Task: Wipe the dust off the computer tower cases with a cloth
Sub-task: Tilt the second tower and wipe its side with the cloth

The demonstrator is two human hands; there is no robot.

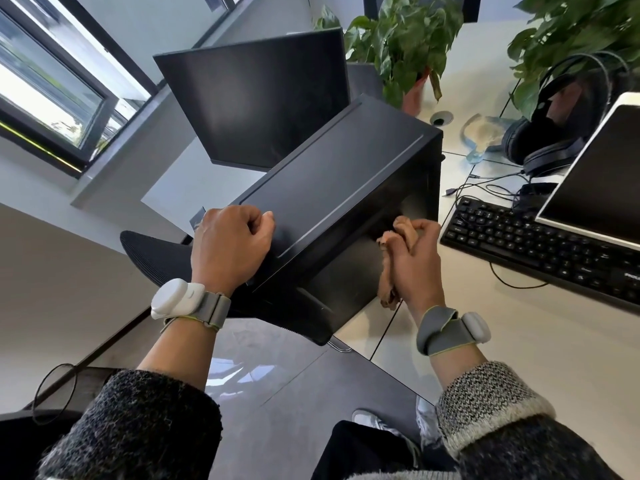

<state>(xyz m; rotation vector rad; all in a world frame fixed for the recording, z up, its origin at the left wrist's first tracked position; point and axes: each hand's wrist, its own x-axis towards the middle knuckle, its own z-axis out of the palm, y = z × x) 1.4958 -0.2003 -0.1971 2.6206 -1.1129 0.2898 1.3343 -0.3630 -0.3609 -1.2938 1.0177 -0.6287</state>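
Daylight comes through a window (52, 98) at the upper left of the frame, and a pale desk (519, 358) fills the right side. At the centre, on the desk's left end, stands a black computer tower case (339, 181). A dark monitor (256, 98) is behind it, and a black keyboard (540, 244) lies to its right.

The person's left hand (232, 244) sits on the near left corner of the case's top panel. Its fingers are curled under and the thumb lies along the panel. I cannot tell whether the fingers hook over the edge or simply rest there.

The right hand (415, 258) is closed round a bunched brown cloth (405, 230), holding it against the case's right side panel near the top edge. A loose end of the cloth hangs below the hand.

Both wrists carry grey bands with white pods.

Black headphones (543, 140) lie on the desk at the upper right. Beside them is a white-framed screen (602, 181) at the frame's right edge. A leafy potted plant (401, 39) stands beyond the case at the top.
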